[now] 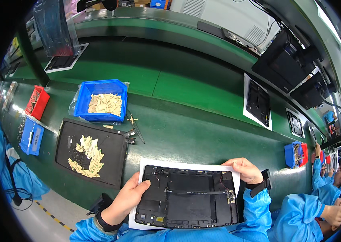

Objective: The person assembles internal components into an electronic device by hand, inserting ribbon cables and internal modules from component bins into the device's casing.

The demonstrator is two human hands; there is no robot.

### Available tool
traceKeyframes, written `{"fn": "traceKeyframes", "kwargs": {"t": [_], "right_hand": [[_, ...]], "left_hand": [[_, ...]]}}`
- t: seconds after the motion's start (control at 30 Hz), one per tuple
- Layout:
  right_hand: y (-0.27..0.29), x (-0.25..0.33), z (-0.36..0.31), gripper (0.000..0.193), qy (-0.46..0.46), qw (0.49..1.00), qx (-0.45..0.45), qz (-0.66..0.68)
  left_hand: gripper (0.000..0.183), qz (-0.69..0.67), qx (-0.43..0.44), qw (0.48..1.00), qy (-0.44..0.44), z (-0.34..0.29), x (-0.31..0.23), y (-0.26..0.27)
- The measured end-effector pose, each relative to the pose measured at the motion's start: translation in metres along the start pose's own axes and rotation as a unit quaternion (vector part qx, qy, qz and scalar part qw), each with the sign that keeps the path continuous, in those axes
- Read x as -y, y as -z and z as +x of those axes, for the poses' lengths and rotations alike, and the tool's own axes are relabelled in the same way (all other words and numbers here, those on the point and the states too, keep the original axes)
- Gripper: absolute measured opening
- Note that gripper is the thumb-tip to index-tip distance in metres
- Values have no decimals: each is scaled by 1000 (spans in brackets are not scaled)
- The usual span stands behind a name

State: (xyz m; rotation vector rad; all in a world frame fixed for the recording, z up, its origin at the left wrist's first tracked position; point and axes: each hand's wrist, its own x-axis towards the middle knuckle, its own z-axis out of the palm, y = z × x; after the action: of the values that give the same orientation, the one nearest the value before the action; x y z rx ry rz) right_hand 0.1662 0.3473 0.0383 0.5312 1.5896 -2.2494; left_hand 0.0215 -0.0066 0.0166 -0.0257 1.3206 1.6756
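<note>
An opened tablet [190,201] with a black inner frame, battery and small circuit board lies on a white sheet [191,164] close to my body. My left hand [129,197] grips its left edge, thumb on top of the black frame. At the upper right corner, my right hand [246,170] pinches the sheet and the tablet's edge; its fingertips are partly hidden beneath. Left of the tablet, a black tray [116,161] holds a heap of cream-coloured paper strips [88,157] and small dark bits. Tweezers [137,128] rest beyond that tray's corner.
A blue bin [124,101] of cream strips stands behind the tray. Farther left are a red bin [42,101] and another blue bin [31,137]. Across the bench, another opened tablet [258,101] lies on the green conveyor [178,86]. Co-workers in blue sleeves [299,213] sit at right.
</note>
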Motion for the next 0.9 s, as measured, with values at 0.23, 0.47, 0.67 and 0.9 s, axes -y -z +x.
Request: {"fn": "traceKeyframes", "kwargs": {"t": [0.23, 0.47, 0.67, 0.9], "right_hand": [[-29, -25, -14, 88, 140, 966, -64, 209], [-58, -24, -26, 41, 113, 956, -270, -27], [-8, 90, 69, 9, 264, 921, -284, -49], [58, 144, 246, 29, 217, 953, -202, -56]], "left_hand": [[31, 36, -33, 994, -98, -4, 1, -5], [43, 111, -19, 912, -393, -13, 1, -8], [54, 195, -37, 867, -456, 10, 10, -9], [33, 480, -9, 771, -417, 17, -1, -22]]}}
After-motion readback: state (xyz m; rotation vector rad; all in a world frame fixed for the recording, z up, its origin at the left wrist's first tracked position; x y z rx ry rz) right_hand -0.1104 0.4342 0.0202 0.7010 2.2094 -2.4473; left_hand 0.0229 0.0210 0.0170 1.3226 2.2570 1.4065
